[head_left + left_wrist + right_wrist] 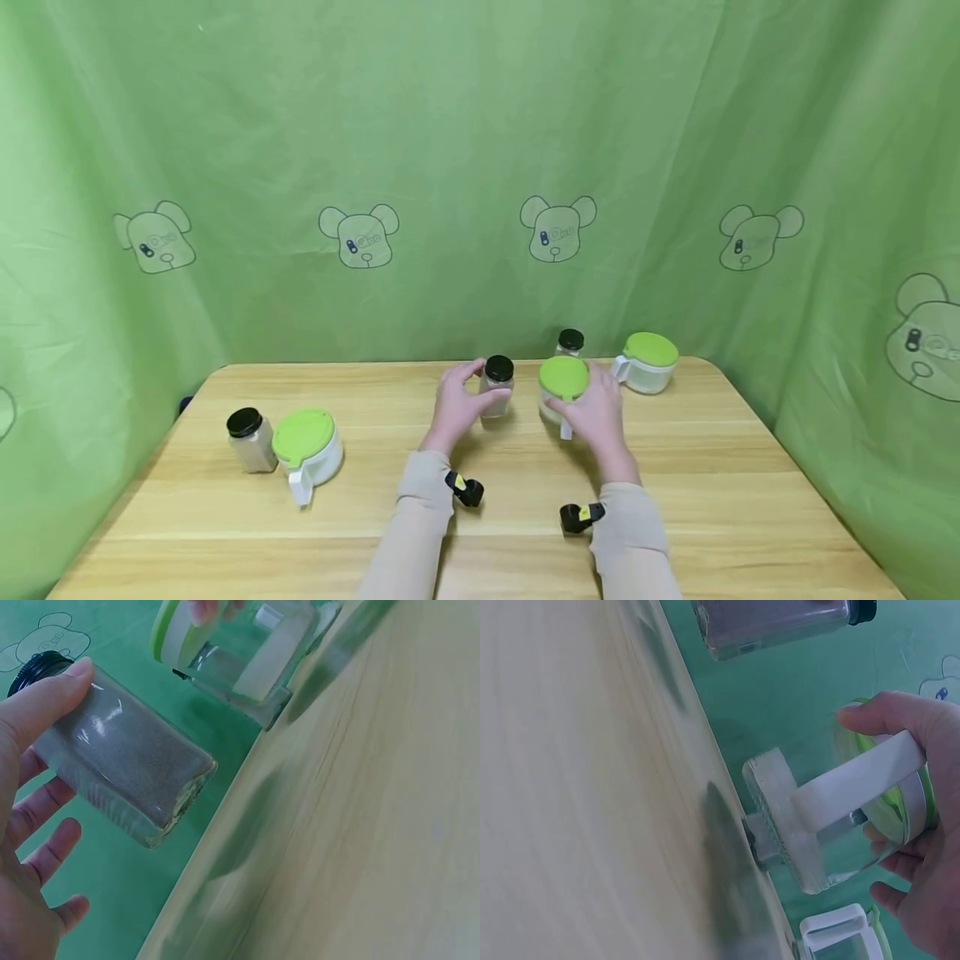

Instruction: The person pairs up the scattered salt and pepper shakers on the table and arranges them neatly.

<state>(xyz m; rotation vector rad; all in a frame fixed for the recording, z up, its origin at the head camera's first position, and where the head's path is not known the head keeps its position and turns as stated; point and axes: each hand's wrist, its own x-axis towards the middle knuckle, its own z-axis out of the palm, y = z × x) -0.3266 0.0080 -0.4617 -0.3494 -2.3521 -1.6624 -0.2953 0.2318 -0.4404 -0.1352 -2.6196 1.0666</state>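
Note:
My left hand [457, 407] grips a squarish clear jar [124, 750] near its black lid, the thumb on one side and fingers on the other. Greyish powder fills much of that jar. My right hand [602, 410] holds a clear round seasoning pot [859, 784] by its upper part, around the light green lid [564, 377]. The pot's white handle points toward me, and a layer of white contents covers its bottom. Both containers are upright in the head view, and their shadows fall on the table apart from their bases in the wrist views.
Behind the held pot stands another black-lidded jar [571, 340], partly hidden. A second green-lidded pot [649, 362] is at the back right. On the left are a black-lidded jar [253, 442] and a green-lidded pot [309, 446]. Green curtain [450, 308] closes off the wooden table's [517, 567] far edge.

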